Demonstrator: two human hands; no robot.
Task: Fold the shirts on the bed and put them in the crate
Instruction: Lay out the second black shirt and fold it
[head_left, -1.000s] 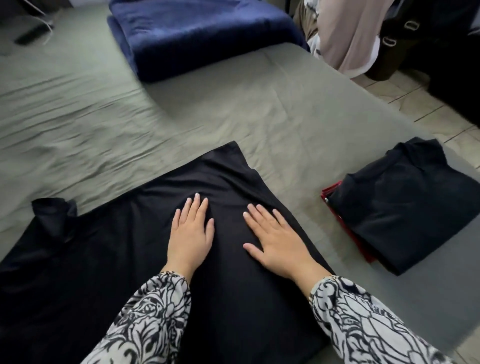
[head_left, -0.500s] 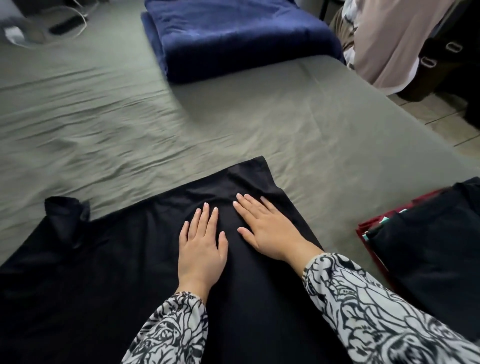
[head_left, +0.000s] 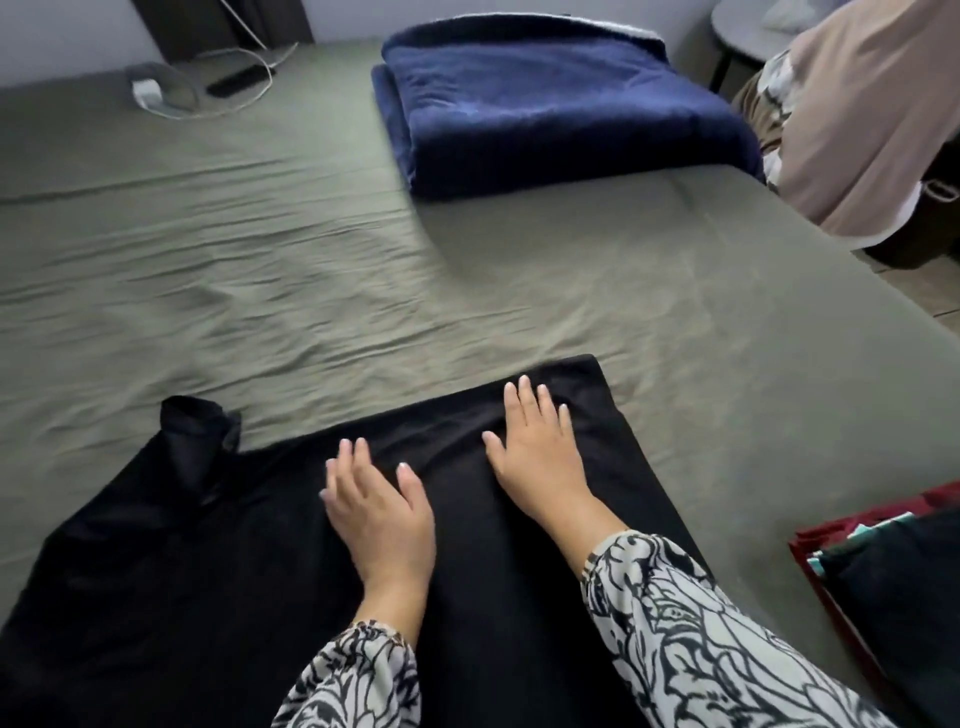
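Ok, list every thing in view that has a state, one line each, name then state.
black shirt: spread flat on the bed, partly folded, one sleeve sticking out at the left
left hand: open, flat on the shirt
right hand: open, pressing the shirt's far edge
blue blanket: folded, lying at the far end of the bed
bed sheet: wrinkled
folded dark shirt: folded, on a red stack at the right edge
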